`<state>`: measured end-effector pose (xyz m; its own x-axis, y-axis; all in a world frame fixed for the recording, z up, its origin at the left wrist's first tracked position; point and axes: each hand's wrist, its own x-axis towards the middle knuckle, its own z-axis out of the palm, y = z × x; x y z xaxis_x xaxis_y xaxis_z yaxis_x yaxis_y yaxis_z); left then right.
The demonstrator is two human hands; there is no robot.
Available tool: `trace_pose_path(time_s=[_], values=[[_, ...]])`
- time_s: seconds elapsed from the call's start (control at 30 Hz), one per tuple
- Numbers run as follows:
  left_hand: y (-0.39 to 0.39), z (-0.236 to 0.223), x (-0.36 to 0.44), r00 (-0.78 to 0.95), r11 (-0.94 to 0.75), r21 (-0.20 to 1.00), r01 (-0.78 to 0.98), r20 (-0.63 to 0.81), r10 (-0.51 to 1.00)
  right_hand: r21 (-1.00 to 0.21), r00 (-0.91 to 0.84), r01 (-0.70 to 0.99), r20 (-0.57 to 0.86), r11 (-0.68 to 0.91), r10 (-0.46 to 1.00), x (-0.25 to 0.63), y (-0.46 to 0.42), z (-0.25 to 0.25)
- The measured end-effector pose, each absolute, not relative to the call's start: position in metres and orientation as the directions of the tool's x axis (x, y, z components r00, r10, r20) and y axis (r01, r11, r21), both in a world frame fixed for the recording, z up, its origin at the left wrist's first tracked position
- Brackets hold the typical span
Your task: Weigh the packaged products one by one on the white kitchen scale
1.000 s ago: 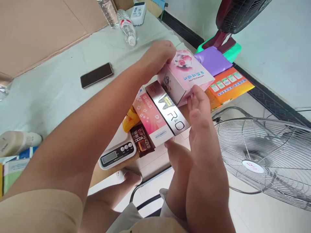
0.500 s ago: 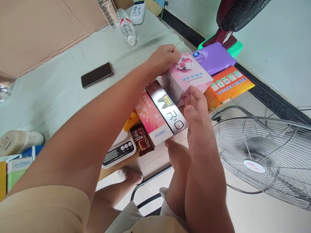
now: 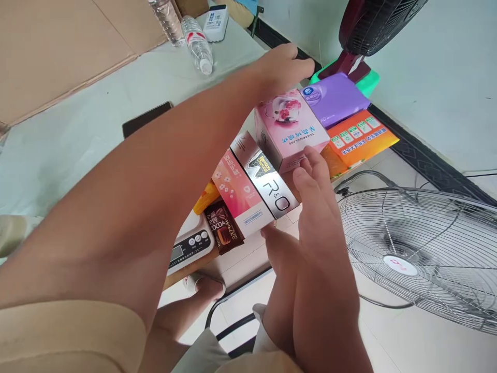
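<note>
A pink box [image 3: 293, 122] printed with a glass dessert bowl sits at the table's edge. My left hand [image 3: 289, 65] is raised just above its far edge, fingers apart, holding nothing I can see. Resting at the box's near corner, my right hand [image 3: 314, 181] has its fingertips against it, open and not wrapped round it. Left of the pink box lie a silver toothpaste box [image 3: 267, 178] and a pink-and-white flowered box [image 3: 240, 191]. Beyond it on the right are a purple soft pack [image 3: 337, 98] and an orange pack [image 3: 363, 137].
A brown cocoa snack packet [image 3: 224, 228] and a white scale [image 3: 192, 246] line the near edge. My left forearm partly covers a phone [image 3: 145, 120]. Water bottles [image 3: 197, 44] lie farther back. A floor fan [image 3: 419, 254] stands at right, another fan [image 3: 373, 31] behind.
My left hand has let go of the pink box and moved up and to the right. The box now sits flatter, and my right fingertips stay at its near corner.
</note>
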<state>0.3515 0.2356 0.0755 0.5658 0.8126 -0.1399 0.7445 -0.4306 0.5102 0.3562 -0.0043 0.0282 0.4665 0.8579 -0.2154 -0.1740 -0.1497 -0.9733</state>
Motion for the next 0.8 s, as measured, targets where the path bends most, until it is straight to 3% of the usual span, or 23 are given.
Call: trace_pose_path(time_s=[0.17,0.33,0.47,0.8], values=[[0.234,0.067,0.364,0.615,-0.497,0.404,0.768,-0.248,0.749,-0.944,0.488,-0.248,-0.317,-0.219,0.813,0.355,-0.002,0.034],[0.224,0.066,0.362,0.593,-0.504,0.337,0.795,-0.257,0.763,-0.949,0.460,-0.255,-0.287,-0.185,0.840,0.355,0.001,0.028],[0.224,0.068,0.359,0.565,-0.476,0.335,0.813,-0.256,0.784,-0.959,0.405,-0.260,-0.217,-0.115,0.888,0.356,0.003,0.021],[0.226,0.067,0.354,0.571,-0.475,0.356,0.805,-0.248,0.783,-0.963,0.394,-0.207,-0.243,-0.172,0.886,0.357,0.002,0.020]])
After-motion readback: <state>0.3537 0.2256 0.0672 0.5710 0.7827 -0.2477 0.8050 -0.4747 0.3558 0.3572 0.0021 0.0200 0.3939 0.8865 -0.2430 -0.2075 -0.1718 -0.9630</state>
